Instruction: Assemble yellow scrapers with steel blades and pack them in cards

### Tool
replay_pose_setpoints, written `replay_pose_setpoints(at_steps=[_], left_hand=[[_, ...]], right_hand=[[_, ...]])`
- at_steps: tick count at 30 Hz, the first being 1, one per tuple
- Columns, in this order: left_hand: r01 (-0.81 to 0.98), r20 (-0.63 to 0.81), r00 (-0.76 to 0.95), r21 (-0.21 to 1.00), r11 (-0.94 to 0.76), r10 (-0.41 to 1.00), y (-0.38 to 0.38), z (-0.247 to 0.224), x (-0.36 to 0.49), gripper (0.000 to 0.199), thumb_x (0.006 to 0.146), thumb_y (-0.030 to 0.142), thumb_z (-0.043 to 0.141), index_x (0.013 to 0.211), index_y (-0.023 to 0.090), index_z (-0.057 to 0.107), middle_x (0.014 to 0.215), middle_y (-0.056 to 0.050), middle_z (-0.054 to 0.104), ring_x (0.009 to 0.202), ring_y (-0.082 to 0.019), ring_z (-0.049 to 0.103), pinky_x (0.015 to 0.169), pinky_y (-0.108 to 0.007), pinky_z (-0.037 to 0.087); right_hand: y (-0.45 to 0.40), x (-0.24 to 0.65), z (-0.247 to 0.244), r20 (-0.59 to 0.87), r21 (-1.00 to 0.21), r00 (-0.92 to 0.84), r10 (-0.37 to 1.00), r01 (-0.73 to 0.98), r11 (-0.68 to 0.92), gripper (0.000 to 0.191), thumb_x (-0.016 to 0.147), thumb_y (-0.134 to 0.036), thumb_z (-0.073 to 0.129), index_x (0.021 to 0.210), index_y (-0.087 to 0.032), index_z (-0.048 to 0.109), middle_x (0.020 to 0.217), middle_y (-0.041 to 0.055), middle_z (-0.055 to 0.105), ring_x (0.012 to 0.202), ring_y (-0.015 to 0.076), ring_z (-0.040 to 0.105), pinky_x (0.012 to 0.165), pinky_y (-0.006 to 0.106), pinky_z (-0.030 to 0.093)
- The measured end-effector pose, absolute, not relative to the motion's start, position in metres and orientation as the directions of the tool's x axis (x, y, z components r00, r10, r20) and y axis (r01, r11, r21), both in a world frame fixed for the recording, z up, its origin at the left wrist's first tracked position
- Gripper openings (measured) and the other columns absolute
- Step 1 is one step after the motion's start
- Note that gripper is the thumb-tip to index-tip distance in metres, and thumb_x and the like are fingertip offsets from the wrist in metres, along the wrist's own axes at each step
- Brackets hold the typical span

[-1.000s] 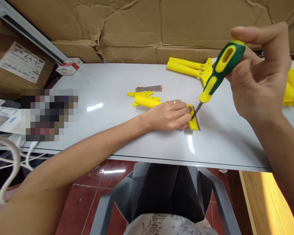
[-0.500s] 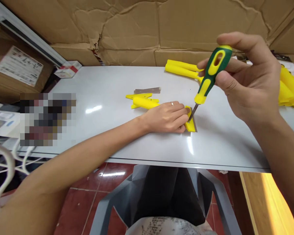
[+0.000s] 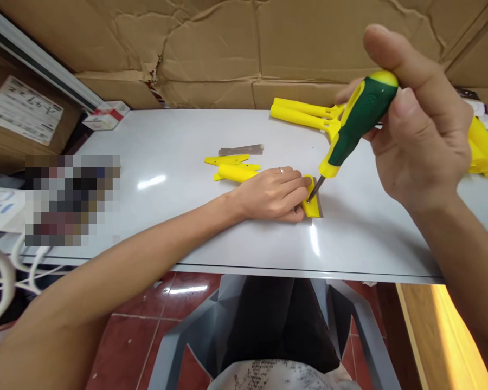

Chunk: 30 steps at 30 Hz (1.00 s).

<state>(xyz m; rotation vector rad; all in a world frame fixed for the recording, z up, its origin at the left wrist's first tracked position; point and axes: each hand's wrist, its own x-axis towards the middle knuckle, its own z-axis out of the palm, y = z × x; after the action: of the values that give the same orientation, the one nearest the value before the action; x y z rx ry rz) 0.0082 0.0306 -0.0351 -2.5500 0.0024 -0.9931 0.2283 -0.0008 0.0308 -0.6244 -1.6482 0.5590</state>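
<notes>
My left hand (image 3: 270, 195) is closed around a yellow plastic scraper (image 3: 312, 210), pressing it against the table. A thin grey blade edge shows along the scraper's right side, and a yellow handle (image 3: 233, 172) sticks out behind the hand. In my right hand (image 3: 427, 135) is a screwdriver (image 3: 360, 122) with a green and yellow grip. It leans to the upper right, its tip meeting a small screw on the scraper head. Just beyond the left hand lie flat yellow strips (image 3: 225, 160) with holes and several grey blades (image 3: 242, 150).
More yellow scraper handles (image 3: 299, 115) lie at the back of the white table (image 3: 166, 227), with a yellow pile (image 3: 486, 146) at the right. A small red-and-white box (image 3: 106, 115) stands back left. Cardboard (image 3: 211, 49) walls the far side.
My right hand has turned the screwdriver, so more of the green side of its grip shows, and its fingers have shifted round the handle. The left hand still holds the scraper.
</notes>
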Motion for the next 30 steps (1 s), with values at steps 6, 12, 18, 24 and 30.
replay_pose_setpoints(at_steps=[6, 12, 18, 24, 30], left_hand=[[0.139, 0.646, 0.748, -0.377, -0.916, -0.152, 0.029, -0.033, 0.009, 0.014, 0.092, 0.015, 0.053, 0.079, 0.020, 0.054, 0.088, -0.008, 0.076, 0.068, -0.016, 0.064, 0.063, -0.029, 0.055], [0.136, 0.649, 0.743, -0.384, -0.913, -0.162, 0.028, -0.031, 0.010, 0.014, 0.091, 0.015, 0.054, 0.077, 0.020, 0.054, 0.084, -0.007, 0.075, 0.068, -0.017, 0.063, 0.064, -0.029, 0.055], [0.144, 0.605, 0.783, -0.402, -0.904, -0.145, 0.029, -0.034, 0.008, 0.016, 0.093, 0.020, 0.055, 0.078, 0.021, 0.056, 0.080, -0.005, 0.072, 0.070, -0.017, 0.065, 0.066, -0.030, 0.056], [0.148, 0.613, 0.770, -0.439, -0.886, -0.175, 0.029, -0.034, 0.008, 0.018, 0.095, 0.019, 0.053, 0.076, 0.021, 0.056, 0.079, -0.005, 0.072, 0.069, -0.017, 0.064, 0.065, -0.029, 0.055], [0.133, 0.615, 0.767, -0.434, -0.891, -0.185, 0.029, -0.035, 0.010, 0.024, 0.100, 0.027, 0.056, 0.077, 0.020, 0.057, 0.079, -0.005, 0.073, 0.067, -0.016, 0.062, 0.063, -0.028, 0.053]], right_hand=[[-0.004, 0.229, 0.033, 0.751, -0.632, -0.091, 0.654, 0.192, 0.751, 0.035, 0.091, -0.056, 0.071, 0.123, -0.045, 0.078, 0.126, -0.0070, 0.074, 0.107, 0.0251, 0.074, 0.097, 0.047, 0.065], [-0.002, 0.230, 0.033, 0.677, -0.718, -0.239, 0.696, -0.006, 0.696, 0.040, 0.089, -0.042, 0.075, 0.129, -0.044, 0.075, 0.118, -0.0035, 0.076, 0.109, 0.0276, 0.075, 0.096, 0.049, 0.066], [-0.004, 0.231, 0.035, 0.658, -0.738, -0.224, 0.719, -0.002, 0.675, 0.040, 0.091, -0.050, 0.073, 0.130, -0.042, 0.074, 0.119, -0.0030, 0.074, 0.117, 0.0264, 0.072, 0.101, 0.048, 0.065], [-0.014, 0.234, 0.045, 0.554, -0.816, -0.372, 0.745, -0.064, 0.575, 0.046, 0.091, -0.030, 0.074, 0.136, -0.040, 0.069, 0.114, -0.0018, 0.077, 0.100, 0.0279, 0.079, 0.092, 0.055, 0.069], [-0.005, 0.230, 0.036, 0.668, -0.724, -0.168, 0.725, 0.079, 0.685, 0.040, 0.081, -0.043, 0.087, 0.119, -0.038, 0.079, 0.107, -0.0021, 0.071, 0.082, 0.0180, 0.071, 0.076, 0.042, 0.072]])
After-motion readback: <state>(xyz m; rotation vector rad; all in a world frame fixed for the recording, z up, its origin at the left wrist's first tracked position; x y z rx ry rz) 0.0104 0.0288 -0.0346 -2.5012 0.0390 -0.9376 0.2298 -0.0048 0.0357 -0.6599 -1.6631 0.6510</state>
